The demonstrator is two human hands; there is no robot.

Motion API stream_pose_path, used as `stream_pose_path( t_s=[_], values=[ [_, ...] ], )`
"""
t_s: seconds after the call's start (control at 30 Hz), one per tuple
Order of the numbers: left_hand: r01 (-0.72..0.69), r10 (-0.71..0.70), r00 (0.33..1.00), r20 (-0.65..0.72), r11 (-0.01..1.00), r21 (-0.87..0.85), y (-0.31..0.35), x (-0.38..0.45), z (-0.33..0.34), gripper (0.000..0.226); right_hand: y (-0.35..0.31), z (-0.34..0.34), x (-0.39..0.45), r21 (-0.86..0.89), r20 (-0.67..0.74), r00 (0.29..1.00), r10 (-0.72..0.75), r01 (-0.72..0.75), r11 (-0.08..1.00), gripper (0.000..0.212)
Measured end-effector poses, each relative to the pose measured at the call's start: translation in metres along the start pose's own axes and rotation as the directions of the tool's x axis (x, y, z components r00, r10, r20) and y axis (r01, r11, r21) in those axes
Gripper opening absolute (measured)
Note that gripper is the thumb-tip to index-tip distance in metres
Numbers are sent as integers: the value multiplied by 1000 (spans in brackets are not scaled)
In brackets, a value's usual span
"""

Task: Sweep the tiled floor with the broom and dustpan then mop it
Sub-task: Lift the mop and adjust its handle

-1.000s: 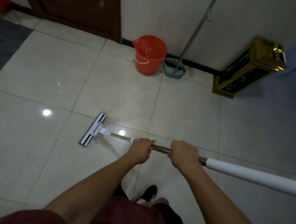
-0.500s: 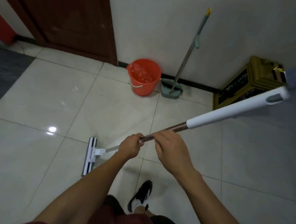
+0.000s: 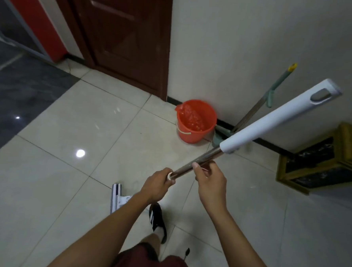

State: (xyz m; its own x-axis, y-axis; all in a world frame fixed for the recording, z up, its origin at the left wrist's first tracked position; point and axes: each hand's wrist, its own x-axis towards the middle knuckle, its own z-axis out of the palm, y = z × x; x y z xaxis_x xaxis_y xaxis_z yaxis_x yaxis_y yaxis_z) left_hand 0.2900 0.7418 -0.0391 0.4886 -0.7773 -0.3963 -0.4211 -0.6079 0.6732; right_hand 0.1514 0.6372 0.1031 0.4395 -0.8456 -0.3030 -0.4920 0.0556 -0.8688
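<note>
Swung upward, the mop [image 3: 200, 159] now rises past both grips; left hand [image 3: 157, 185] and right hand [image 3: 209, 179] clasp its shaft, head below them by the shoe [image 3: 157, 221]; its raised end could knock the wall

The mop [image 3: 251, 129] has a steel shaft with a thick white upper grip, and slants up and away to the right of the left hand [image 3: 157, 186] and right hand [image 3: 209, 180], which both grip the shaft. Its flat white head [image 3: 116, 197] rests on the tiled floor [image 3: 88, 132] just below the left hand. The broom and dustpan [image 3: 261, 109], green with a yellow-tipped handle, lean at the wall beyond the right hand.
</note>
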Motion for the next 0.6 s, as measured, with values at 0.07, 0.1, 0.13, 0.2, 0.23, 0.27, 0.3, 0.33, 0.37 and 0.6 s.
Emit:
stream_pose_path(
  t_s=[0.07,0.1,0.13,0.2,0.23,0.27,0.3,0.33,0.37,0.6],
  values=[
    [-33,33,999,6,999,10,-8,8,-14,24,-18,15,17,38,10,1000,-2,2,999,9],
    [-44,44,999,7,999,2,-12,11,-20,25,-27,22,24,49,19,1000,-9,8,999,8],
    [-57,57,998,5,998,-11,-17,14,-26,29,-36,30,32,45,27,999,-24,23,999,9],
    [-56,56,998,-11,998,-14,-25,22,-40,40,-54,45,46,25,51,997,-57,56,998,12],
    [-33,33,999,-29,999,-11,-30,27,-47,39,-63,53,53,15,67,995,-68,68,998,12],
    [-11,11,999,-53,1000,-6,-35,33,-54,33,-72,60,59,8,82,994,-79,79,997,12],
    [18,-17,997,-69,1000,12,-37,38,-63,26,-80,67,65,5,95,992,-88,88,996,11],
    [30,-28,996,-83,999,32,-39,44,-70,21,-88,73,72,4,109,990,-91,91,996,11],
    [36,-31,995,-94,998,54,-40,50,-79,18,-96,80,79,7,119,988,-94,94,996,10],
    [76,-51,973,-227,992,102,-30,108,-126,16,-153,109,144,62,242,946,-217,209,976,7]
  ],
)
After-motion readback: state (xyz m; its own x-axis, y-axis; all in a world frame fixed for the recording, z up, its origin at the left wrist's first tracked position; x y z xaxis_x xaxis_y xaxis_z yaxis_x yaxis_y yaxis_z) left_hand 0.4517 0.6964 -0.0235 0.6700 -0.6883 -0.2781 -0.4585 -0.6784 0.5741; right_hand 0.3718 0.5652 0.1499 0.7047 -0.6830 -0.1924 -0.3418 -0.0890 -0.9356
